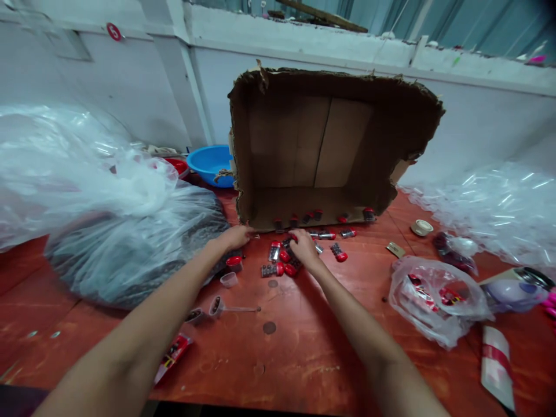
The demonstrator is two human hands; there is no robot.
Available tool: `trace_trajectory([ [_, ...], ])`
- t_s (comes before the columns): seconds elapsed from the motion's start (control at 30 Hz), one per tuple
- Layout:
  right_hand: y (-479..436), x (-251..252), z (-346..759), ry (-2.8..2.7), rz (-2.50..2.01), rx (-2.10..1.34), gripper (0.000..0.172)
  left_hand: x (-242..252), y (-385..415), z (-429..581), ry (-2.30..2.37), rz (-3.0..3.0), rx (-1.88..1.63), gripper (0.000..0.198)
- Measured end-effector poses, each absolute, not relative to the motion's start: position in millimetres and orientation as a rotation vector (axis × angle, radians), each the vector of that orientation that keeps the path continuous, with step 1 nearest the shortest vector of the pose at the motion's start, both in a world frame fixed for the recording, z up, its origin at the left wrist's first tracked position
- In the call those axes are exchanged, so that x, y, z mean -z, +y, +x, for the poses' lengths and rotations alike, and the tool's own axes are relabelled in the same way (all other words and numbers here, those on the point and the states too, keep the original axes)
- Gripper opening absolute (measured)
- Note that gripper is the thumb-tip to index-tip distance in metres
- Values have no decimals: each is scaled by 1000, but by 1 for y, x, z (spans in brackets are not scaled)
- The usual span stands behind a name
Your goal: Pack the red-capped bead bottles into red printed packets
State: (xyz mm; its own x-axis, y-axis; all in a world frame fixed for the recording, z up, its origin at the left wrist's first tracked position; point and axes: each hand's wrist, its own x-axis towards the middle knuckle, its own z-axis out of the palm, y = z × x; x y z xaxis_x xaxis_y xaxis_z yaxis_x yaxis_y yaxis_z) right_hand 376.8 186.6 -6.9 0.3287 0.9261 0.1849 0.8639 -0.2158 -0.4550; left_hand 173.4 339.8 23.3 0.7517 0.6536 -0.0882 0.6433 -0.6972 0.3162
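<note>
**Risks**
- Sack (130, 231): a clear plastic sack of dark contents is bulging onto the table beside the left forearm. A sweeping elbow could be dragging its loose film across the small cups.
- Left hand (237, 236): it is lying palm down at the lower left corner of the box (321, 145), fingers curled against the cardboard. Whether it is gripping the edge cannot be told. The box is standing on its side with its mouth facing the person, so a tug here could be tipping it.
- Vials (278, 262): these red-capped vials are lying loose in a cluster between the two hands, with more sitting along the box's lower lip. Being round, they are likely rolling away if nudged.
- Right hand (304, 246): it is resting on the cluster with its fingers bent together over it. Anything it may be pinching is hidden.

**Surface**
- Table (325, 359): the red-brown wood is showing scuffs and stains.
- Near left, it is carrying a cup (229, 280), a scoop (226, 307) and a sachet (174, 352).
- To the right, it is carrying a tape roll (421, 227) and a small bag (434, 298) of more vials.

**Room**
- Basin (211, 162): a blue basin is sitting behind the sack.
- Wall (130, 87): a white wall is running along the back.
- Sheeting (499, 208): clear sheeting is piling up at the far right.
</note>
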Motion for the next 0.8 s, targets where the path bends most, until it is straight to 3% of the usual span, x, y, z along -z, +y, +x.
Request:
trace_trajectory([
  [0.37, 240, 16, 398, -1284, -2259, -86, 29, -84, 289, 129, 959, 2466, -198, 48],
  [0.5, 219, 6, 395, -1263, -2178, 1, 43, -108, 235, 128, 850, 2344, -378, 43],
  [0.6, 186, -15, 374, -1152, -1885, 69, 52, -111, 199, 133, 773, 2181, -586, 40],
  [0.7, 142, -42, 337, -1059, -1487, 25, 53, -106, 170, 143, 782, 1886, -772, 39],
  [0.8, 100, -67, 297, -1088, -1386, -57, 51, -104, 145, 154, 681, 1484, -857, 45],
])
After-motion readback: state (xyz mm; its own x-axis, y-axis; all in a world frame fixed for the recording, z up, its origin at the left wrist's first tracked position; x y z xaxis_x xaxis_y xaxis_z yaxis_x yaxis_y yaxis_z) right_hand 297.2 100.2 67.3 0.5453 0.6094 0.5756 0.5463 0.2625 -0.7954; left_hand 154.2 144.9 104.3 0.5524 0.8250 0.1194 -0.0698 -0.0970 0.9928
